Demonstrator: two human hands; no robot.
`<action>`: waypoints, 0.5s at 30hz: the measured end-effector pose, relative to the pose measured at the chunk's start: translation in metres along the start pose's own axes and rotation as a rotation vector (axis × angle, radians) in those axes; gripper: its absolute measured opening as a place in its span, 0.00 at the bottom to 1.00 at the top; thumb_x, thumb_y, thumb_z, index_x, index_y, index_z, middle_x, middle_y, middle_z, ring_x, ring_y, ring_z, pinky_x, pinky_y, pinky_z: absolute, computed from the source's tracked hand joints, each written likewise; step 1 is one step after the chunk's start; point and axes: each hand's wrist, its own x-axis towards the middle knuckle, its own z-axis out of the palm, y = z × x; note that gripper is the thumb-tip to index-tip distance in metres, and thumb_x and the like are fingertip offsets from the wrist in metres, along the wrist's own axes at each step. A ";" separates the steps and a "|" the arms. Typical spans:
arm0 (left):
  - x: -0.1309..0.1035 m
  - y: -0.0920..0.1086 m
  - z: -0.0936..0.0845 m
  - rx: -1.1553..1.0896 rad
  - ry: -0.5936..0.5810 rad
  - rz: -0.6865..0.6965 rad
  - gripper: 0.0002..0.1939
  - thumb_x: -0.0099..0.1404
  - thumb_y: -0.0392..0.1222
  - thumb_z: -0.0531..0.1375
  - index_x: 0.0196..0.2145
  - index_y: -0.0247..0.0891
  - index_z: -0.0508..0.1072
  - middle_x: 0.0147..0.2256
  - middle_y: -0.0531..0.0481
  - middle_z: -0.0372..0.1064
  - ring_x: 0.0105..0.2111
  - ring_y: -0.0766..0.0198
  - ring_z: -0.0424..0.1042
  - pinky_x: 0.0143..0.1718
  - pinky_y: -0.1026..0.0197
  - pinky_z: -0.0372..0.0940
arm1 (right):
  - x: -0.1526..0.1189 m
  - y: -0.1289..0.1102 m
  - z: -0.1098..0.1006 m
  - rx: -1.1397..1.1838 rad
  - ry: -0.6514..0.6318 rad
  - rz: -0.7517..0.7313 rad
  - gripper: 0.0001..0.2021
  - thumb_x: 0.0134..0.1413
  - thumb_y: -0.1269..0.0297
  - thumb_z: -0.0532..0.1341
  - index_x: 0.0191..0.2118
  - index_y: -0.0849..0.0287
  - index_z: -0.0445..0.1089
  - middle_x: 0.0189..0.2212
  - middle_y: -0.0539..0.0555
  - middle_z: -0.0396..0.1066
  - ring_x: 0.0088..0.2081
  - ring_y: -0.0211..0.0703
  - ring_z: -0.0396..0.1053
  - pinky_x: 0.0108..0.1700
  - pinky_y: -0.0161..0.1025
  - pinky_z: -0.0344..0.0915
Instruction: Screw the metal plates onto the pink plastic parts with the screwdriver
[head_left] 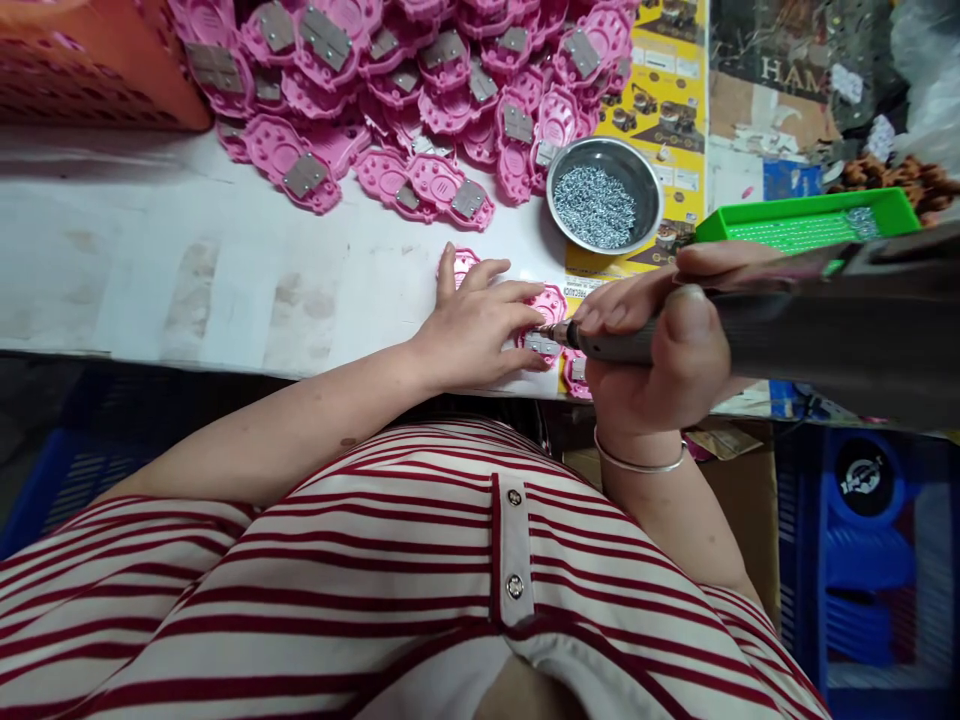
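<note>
My right hand [660, 340] is wrapped round a dark electric screwdriver [630, 345], which lies nearly level with its bit pointing left. The bit's tip meets a pink plastic part [547, 305] with a grey metal plate on it. My left hand [480, 325] lies over the table with its fingers spread, thumb and forefinger at that same part. Under its outer fingers another pink part [465, 262] shows, mostly covered. A third pink part [576, 373] sits at the table's front edge, below the screwdriver.
A steel bowl [651, 205] of small screws stands just beyond my hands. Behind lies a heap of pink parts [450, 85] with metal plates. An orange basket [97, 70] is at far left, a green tray [810, 212] at right. Blue crates [802, 560] stand below the table.
</note>
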 end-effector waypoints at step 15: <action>-0.002 0.003 0.005 -0.067 0.089 -0.013 0.07 0.62 0.51 0.65 0.31 0.50 0.82 0.59 0.55 0.69 0.65 0.46 0.54 0.66 0.30 0.30 | 0.006 -0.031 -0.004 0.069 0.018 -0.259 0.09 0.59 0.52 0.60 0.34 0.49 0.63 0.16 0.40 0.53 0.12 0.32 0.52 0.14 0.33 0.57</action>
